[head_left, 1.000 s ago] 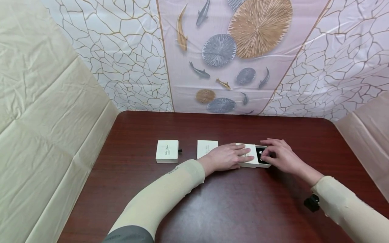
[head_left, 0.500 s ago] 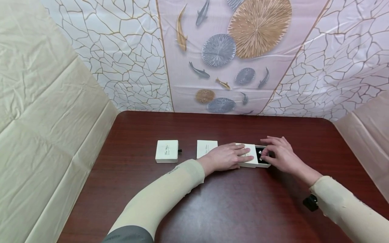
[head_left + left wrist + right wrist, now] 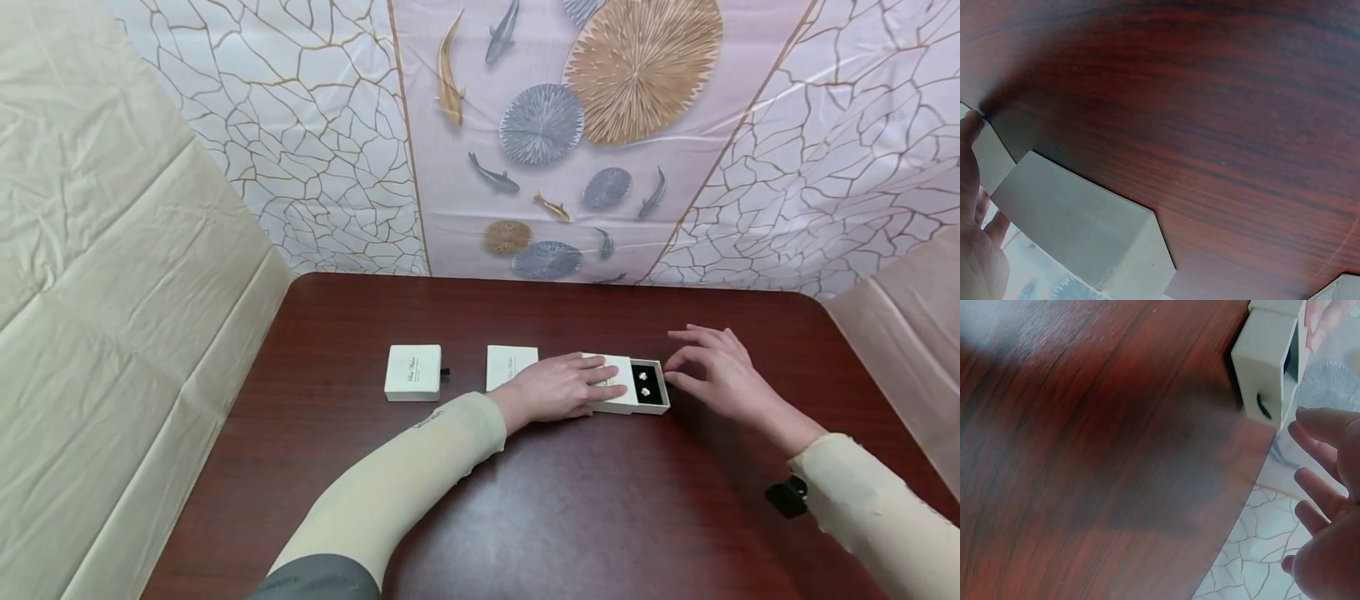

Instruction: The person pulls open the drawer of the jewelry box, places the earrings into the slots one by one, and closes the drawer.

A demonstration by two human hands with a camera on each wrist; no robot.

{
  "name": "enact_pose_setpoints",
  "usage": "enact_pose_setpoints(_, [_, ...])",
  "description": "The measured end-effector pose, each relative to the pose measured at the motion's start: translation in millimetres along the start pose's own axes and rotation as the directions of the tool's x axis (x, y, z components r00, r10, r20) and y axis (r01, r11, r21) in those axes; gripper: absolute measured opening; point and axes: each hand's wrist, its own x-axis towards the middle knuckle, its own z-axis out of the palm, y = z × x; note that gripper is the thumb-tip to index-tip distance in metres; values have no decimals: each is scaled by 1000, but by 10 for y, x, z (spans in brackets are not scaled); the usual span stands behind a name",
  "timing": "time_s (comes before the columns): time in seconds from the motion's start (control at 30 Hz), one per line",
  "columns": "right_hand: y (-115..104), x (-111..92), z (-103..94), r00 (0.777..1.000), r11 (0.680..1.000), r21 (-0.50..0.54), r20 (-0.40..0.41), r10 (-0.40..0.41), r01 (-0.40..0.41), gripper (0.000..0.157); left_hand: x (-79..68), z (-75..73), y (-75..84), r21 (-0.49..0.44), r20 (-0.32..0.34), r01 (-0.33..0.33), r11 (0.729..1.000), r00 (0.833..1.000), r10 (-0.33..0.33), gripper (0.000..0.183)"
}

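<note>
A white slide-out jewelry box [image 3: 619, 385] lies at the right in the head view. Its drawer [image 3: 664, 400] is partly out, and two small shiny stud earrings [image 3: 645, 391] sit on the black insert. My left hand [image 3: 558, 386] holds the box's outer sleeve, fingers across the top. In the left wrist view the left thumb [image 3: 970, 127] touches its near side. Beside the drawer's right end, my right hand [image 3: 716, 375] hovers with relaxed fingers and holds nothing. A black pull loop [image 3: 1264, 406] shows on the drawer's end in the right wrist view.
A second white box [image 3: 510, 365], partly behind my left hand, stands in the middle. Further left is a third white box [image 3: 412, 372] with a black tab. All rest on a dark red-brown wooden table [image 3: 525, 517]; patterned cloth [image 3: 337, 150] hangs behind it.
My right hand has drawn back to the right from the drawer, uncovering both earrings. The left hand and the boxes stay where they were.
</note>
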Motion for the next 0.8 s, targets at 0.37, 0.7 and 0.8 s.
enact_pose_setpoints(0.37, [99, -88, 45, 998, 999, -45, 68, -2, 5, 19, -9, -12, -2, 13, -2, -7, 1000, 1000, 7, 59])
enact_pose_setpoints(0.7, [91, -93, 94, 990, 999, 16, 132, 47, -50, 11, -8, -21, 5, 15, 11, -4, 1000, 1000, 3, 58])
enact_pose_setpoints(0.8, [89, -84, 100, 988, 997, 41, 145, 57, -64, 15, -14, -28, 1, 15, 13, 0, 1000, 1000, 0, 59])
